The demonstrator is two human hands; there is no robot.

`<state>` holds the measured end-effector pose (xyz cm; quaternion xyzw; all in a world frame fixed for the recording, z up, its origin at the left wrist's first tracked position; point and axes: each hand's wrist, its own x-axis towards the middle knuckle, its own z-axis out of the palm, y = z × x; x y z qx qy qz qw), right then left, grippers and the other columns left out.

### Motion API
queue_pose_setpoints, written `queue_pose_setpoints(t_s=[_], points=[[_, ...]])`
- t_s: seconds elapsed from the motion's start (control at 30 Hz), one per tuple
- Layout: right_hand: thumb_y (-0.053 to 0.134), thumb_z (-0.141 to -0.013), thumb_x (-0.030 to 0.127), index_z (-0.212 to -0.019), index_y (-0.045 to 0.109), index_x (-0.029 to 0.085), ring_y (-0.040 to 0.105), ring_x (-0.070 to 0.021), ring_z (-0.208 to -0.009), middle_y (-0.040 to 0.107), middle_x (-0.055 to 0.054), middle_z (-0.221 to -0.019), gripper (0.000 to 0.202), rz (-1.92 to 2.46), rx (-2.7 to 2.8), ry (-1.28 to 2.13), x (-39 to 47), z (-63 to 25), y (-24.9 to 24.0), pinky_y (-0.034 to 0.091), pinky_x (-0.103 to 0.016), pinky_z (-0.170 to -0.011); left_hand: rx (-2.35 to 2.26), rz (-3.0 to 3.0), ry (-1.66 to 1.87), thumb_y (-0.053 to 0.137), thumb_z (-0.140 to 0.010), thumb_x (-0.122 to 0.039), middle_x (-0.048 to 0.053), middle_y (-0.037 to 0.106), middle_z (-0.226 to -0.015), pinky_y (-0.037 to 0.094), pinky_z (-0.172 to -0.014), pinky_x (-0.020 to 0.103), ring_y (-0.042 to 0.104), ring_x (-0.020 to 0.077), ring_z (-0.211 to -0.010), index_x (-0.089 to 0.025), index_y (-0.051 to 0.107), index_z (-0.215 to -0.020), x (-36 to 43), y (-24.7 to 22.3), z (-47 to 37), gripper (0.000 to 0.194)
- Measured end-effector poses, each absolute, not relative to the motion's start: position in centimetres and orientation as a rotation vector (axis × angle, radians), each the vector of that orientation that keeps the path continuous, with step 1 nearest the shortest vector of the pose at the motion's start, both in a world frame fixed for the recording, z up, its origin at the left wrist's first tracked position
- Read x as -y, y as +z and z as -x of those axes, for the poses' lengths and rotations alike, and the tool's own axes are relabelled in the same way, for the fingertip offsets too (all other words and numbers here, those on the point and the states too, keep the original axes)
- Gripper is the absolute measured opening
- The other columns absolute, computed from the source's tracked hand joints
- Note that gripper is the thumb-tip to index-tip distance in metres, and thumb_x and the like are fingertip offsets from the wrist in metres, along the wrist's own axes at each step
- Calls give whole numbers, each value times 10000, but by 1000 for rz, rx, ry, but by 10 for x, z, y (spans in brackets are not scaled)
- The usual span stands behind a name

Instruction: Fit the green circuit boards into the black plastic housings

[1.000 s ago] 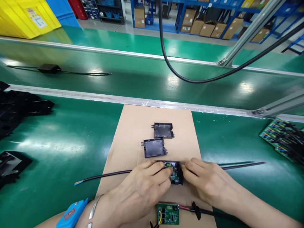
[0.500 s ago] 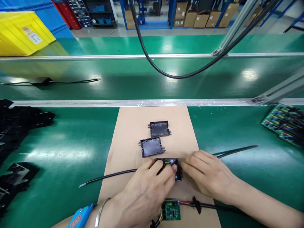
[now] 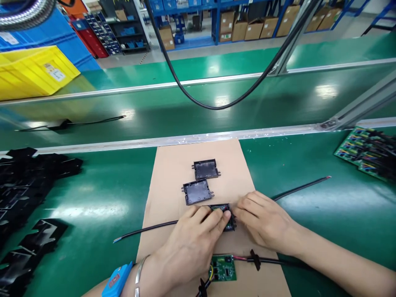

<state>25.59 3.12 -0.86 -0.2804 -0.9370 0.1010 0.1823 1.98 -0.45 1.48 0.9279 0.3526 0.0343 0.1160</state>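
Observation:
My left hand (image 3: pixel 194 235) lies over a small black plastic case (image 3: pixel 230 225), its fingers and thumb closed on it. Part of a green circuit board shows inside the case; my fingers hide the rest. Close against the case's right end, my right hand (image 3: pixel 266 220) pinches a black cable (image 3: pixel 301 187) that runs out behind it to the right. Another black cable (image 3: pixel 148 228) leaves the case on the left, ending in bare coloured wires. Below my left hand lies a second green circuit board (image 3: pixel 224 268) with cables and black grommets (image 3: pixel 255 260) at both sides.
Two open black case halves (image 3: pixel 198 192) lie farther up the cardboard sheet (image 3: pixel 168 169). Black plastic parts (image 3: pixel 21 181) are heaped at left, wired circuit boards (image 3: pixel 368 152) at right. A metal rail (image 3: pixel 136 142) crosses behind, and a black cable (image 3: pixel 216 108) hangs above.
The view has tilted and shifted slightly. My left fingers have moved together and press farther over the case and board. My right hand stays at the case's right end.

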Motion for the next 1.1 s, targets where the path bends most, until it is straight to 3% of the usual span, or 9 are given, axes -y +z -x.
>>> queue_pose_setpoints(t_s=[0.33,0.6,0.8,0.9,1.03,1.1], points=[[346,-907,57,-884,653,121,430,-205,-690,543,-73,-736,315,722,2739,154,-28,-252,-6,345,-363,-634,-1092,-2736,15,495,-805,-166,136,588,-1201,410,-902,451,506,275,-985,-67,463,-1344,6,18,-34,549],[503,-915,169,-1025,641,158,526,-206,-870,609,-86,-928,176,819,2496,540,-38,-266,14,439,-364,-776,-1195,-2391,753,468,-885,-129,106,586,-1117,486,-831,383,550,216,-993,-183,562,-1260,0,37,10,391],[520,-912,156,-833,638,186,505,-198,-825,588,-56,-827,146,942,2523,569,-37,-240,36,435,-343,-737,-1329,-2230,515,535,-869,-178,44,629,-897,506,-731,336,599,187,-840,-212,688,-991,-6,34,28,199],[667,-838,208,-761,587,188,514,-206,-837,580,-34,-794,113,1042,2578,559,-42,-209,38,432,-330,-723,-1362,-2242,519,564,-843,-164,41,625,-885,501,-713,321,595,183,-816,-204,687,-980,-6,24,25,189],[898,-560,338,-643,507,200,535,-246,-755,557,-30,-669,423,1043,2603,505,-60,-176,29,424,-326,-607,-1364,-2292,557,573,-859,-167,32,615,-831,481,-672,299,580,172,-771,-209,708,-894,-4,14,22,145],[914,-527,307,-611,484,216,535,-246,-715,530,-25,-609,447,968,2581,526,-69,-168,22,417,-324,-585,-1353,-2323,555,566,-873,-162,28,617,-805,474,-673,300,574,173,-761,-210,714,-875,-5,10,21,155]])
